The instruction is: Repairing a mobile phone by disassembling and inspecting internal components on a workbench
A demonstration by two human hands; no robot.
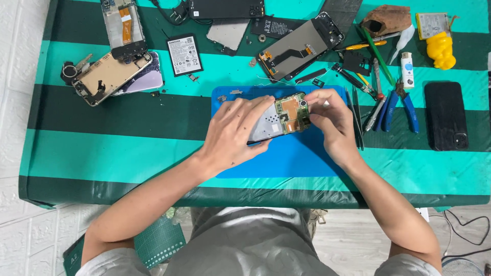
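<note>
Head view, the only view. We hold an opened phone (281,118) with its back removed, just above a blue work mat (286,158) that lies on a table under a green striped cloth (117,148). The phone's long axis runs left to right, slightly raised at the right end; the circuit board and camera module sit at that right end, the bare metal plate at the left.

Left hand (232,134): clenched around the left part of the phone, fingers over the upper edge, thumb under the lower edge. It carries the phone.

Right hand (330,120): fingertips pinched at the right end of the phone, against the board by the camera module. We cannot tell whether they grip a small part or only press on it. The board lies directly left of this hand's fingertips, so the right hand is the nearer one to it.

Around the mat: blue-handled pliers (409,107) and screwdrivers (376,89) just right of the right hand, a black phone (446,116) further right, a yellow figure (441,50) at upper right. At upper left lie a loose battery (184,54) and other stripped phone frames (110,75); another open phone (299,48) lies above the mat
</note>
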